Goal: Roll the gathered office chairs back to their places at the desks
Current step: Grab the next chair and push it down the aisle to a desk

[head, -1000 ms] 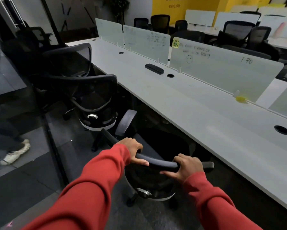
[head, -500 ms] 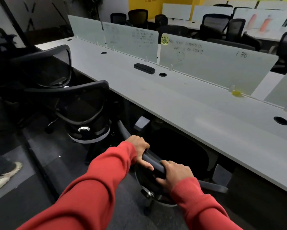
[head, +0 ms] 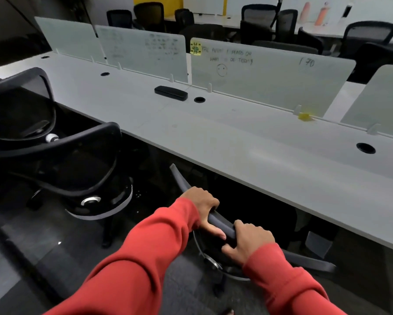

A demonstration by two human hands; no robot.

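Since 1.0 s ago: the held chair (head: 181, 179) has swung round and gone in further under the desk (head: 236, 142). Its top rail, then nearly level across the view, now runs diagonally from upper left to lower right, close to the desk's front edge. The hands have closed up on the rail, from well apart to almost side by side.

Left hand (head: 200, 206): fingers curled over the rail from above, thumb laid along its near side. Full wrap, holding the rail.

Right hand (head: 251, 241): just down the rail from the left, fingers hooked over it, thumb on the near side pointing left. Also gripping the rail. Both sleeves red.

Held chair: seat dark, mostly hidden beneath the desk top; backrest on the near side; the rail's right end projects past the right hand.

Neighbouring chair (head: 82, 160): to the left, at the desk edge, apart from the held one. Third chair (head: 20, 103) beyond it.

On the desk: black case (head: 171, 93) beside a cable hole (head: 199, 100); frosted divider panels (head: 270, 73) with handwriting.
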